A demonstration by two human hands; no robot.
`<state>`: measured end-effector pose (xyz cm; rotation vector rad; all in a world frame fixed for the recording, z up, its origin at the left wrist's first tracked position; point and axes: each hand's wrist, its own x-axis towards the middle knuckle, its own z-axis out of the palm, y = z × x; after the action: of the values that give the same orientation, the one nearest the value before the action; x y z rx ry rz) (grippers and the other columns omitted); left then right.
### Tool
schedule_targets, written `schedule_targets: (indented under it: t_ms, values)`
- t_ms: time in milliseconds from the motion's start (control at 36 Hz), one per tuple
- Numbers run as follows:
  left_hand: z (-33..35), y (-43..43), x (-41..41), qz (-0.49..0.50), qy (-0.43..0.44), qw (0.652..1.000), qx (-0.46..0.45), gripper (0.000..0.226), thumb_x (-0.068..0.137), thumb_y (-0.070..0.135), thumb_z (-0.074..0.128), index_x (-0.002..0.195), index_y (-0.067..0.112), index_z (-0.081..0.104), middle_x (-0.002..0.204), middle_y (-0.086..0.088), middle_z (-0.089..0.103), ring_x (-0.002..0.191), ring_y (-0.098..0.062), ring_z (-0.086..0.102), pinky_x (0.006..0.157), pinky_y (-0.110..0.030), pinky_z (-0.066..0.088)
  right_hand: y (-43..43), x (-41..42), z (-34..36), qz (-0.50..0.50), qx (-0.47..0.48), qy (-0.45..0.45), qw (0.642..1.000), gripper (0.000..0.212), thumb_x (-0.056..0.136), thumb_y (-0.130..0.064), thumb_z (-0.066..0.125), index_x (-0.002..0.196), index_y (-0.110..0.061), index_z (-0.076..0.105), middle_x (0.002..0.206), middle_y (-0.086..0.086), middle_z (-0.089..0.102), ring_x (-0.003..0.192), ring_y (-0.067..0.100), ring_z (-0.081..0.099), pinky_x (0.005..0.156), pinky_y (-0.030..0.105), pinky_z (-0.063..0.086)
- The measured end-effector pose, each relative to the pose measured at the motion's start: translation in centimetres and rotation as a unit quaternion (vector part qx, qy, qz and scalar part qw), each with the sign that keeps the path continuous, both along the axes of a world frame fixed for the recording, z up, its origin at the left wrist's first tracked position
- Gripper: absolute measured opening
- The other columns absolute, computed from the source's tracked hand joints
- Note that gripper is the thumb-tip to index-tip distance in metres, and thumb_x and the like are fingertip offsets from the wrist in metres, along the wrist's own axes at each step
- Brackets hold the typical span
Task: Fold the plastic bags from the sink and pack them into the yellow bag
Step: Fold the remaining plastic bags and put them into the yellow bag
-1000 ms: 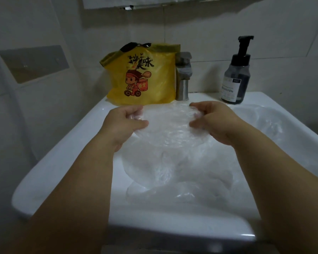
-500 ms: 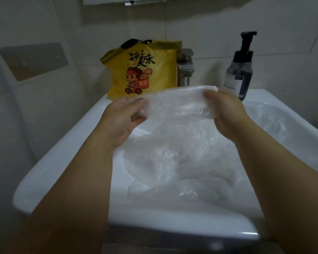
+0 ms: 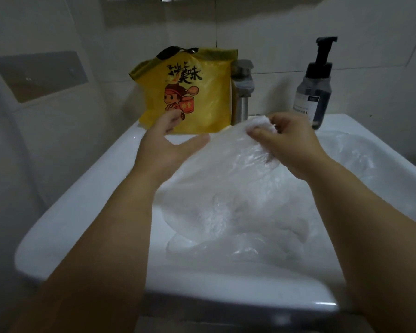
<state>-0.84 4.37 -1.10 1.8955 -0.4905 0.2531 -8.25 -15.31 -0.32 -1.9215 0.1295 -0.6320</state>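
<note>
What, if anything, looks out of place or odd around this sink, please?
Nothing looks spilled or damaged. The only oddity is the crumpled heap of clear bags filling the sink; the right hand grips one. The yellow bag stands by the faucet.

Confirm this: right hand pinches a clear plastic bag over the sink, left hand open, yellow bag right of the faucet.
One error: the head view shows the yellow bag left of the faucet. The right hand does pinch the clear plastic bag over the sink, and the left hand is open.
</note>
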Motion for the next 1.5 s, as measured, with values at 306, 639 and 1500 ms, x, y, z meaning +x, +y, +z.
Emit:
schedule_targets:
  t_ms: [306,639,1500]
  values:
    - [-0.2,-1.1,-1.1,-0.146,0.175,0.967,0.114,0.027,0.065,0.023,0.087,0.086,0.021,0.071,0.069,0.013,0.067,0.064,-0.005,0.061,0.053,-0.018,0.044,-0.6,0.7,0.5,0.199,0.362,0.027,0.91,0.101,0.062,-0.059,0.076,0.145,-0.017,0.037,0.139,0.01,0.053,0.121,0.03,0.056,0.098,0.048,0.048]
    - [-0.1,-2.0,-2.0,-0.23,0.262,0.937,-0.034,0.031,0.065,0.022,0.079,0.094,0.015,0.069,0.075,0.004,0.071,0.066,-0.007,0.067,0.057,-0.019,0.051,2.4,1.5,-0.6,0.182,0.358,0.05,0.915,0.031,0.093,-0.017,0.057,0.117,0.001,0.06,0.111,0.019,0.067,0.1,0.032,0.066,0.081,0.039,0.056]
    - [-0.2,-2.1,-2.2,-0.279,0.316,0.906,0.043,0.007,0.077,0.01,0.071,0.08,0.006,0.067,0.056,0.0,0.063,0.046,-0.004,0.054,0.044,-0.013,0.041,0.2,0.7,1.4,0.255,0.406,0.062,0.875,0.033,0.097,-0.034,0.044,0.116,-0.009,0.055,0.097,0.006,0.065,0.09,0.02,0.064,0.082,0.035,0.055]
